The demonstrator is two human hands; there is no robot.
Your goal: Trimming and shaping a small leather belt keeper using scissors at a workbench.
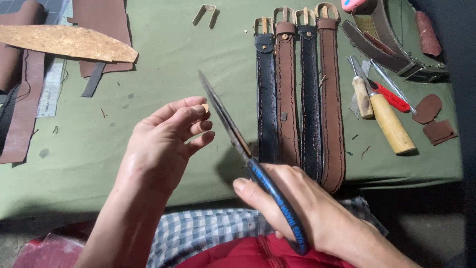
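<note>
My right hand (297, 203) grips the blue handles of a pair of long scissors (233, 131), blades closed and pointing up and to the left. My left hand (166, 141) hovers just left of the blades and pinches a tiny tan scrap (205, 107) between thumb and fingertips. Beyond the scissors lie several leather belts (297, 94), black and brown, side by side with their buckles at the far end, on a green work mat (148, 54).
Wooden-handled tools (389, 121), a red utility knife (391, 97) and small brown leather pieces (431, 119) lie at the right. A coiled belt (382, 44) sits at the far right. Leather sheets (64, 42) and a loose buckle (206, 14) lie at the far left and middle.
</note>
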